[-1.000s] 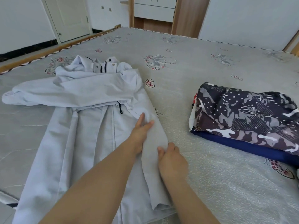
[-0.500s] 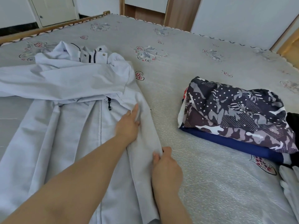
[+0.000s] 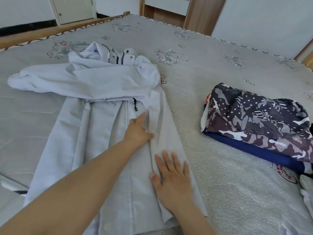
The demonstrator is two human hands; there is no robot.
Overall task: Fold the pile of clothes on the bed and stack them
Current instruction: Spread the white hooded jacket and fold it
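Two hands lie on a pale grey jacket (image 3: 101,133) spread lengthwise on the bed (image 3: 220,192), collar toward the far side and hem near the camera. Its right side panel is folded inward, making a straight edge down the garment's right side, and one sleeve is laid across the chest, its cuff pointing left. The left hand (image 3: 138,131) rests on the inner edge of the folded panel, fingers straight and together. The right hand (image 3: 171,177) lies flat on the panel nearer the hem, fingers spread apart. To the right, well apart from the jacket, a folded camouflage garment (image 3: 259,119) sits on a folded navy one (image 3: 254,150). Between jacket and stack runs a bare strip of mattress, and more open mattress lies beyond the collar. White cloth (image 3: 307,192) shows at the right edge of the view
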